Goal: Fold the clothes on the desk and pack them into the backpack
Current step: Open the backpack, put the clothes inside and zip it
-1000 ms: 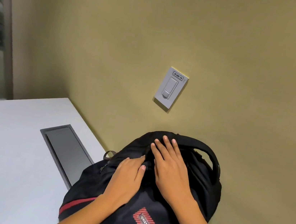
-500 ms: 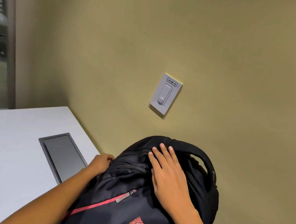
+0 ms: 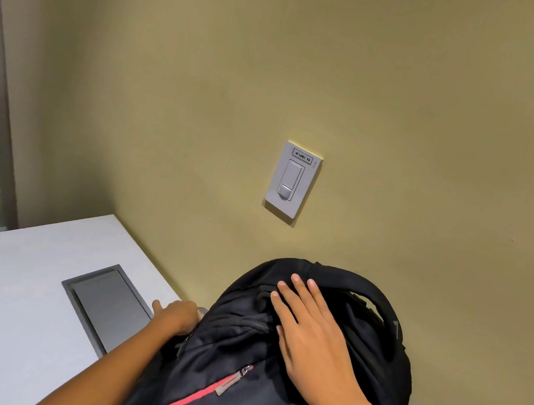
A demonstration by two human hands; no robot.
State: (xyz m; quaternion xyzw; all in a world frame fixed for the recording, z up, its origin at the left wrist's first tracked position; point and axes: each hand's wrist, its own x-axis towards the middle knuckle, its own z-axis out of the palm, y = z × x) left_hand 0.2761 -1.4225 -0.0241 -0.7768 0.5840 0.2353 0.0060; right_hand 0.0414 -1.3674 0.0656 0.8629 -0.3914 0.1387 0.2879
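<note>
My right hand (image 3: 308, 340) flat, pressing bag (image 3: 223, 366) top; left hand (image 3: 175, 317) curled at side, grip unclear. Bag soft, saggy; I'd lift by top handle (image 3: 378, 298).

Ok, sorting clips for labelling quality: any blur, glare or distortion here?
Head view: sharp, the wall switch label legible; wide-angle lens tilts the switch and window frame; soft even light, no glare; black backpack folds read dim; left hand slightly soft.

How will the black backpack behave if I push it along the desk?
Likely soft rather than stiff: the backpack creases under the flat right hand. It bulges roundly, so probably packed and fairly heavy. On the smooth desk, it may slide.
</note>
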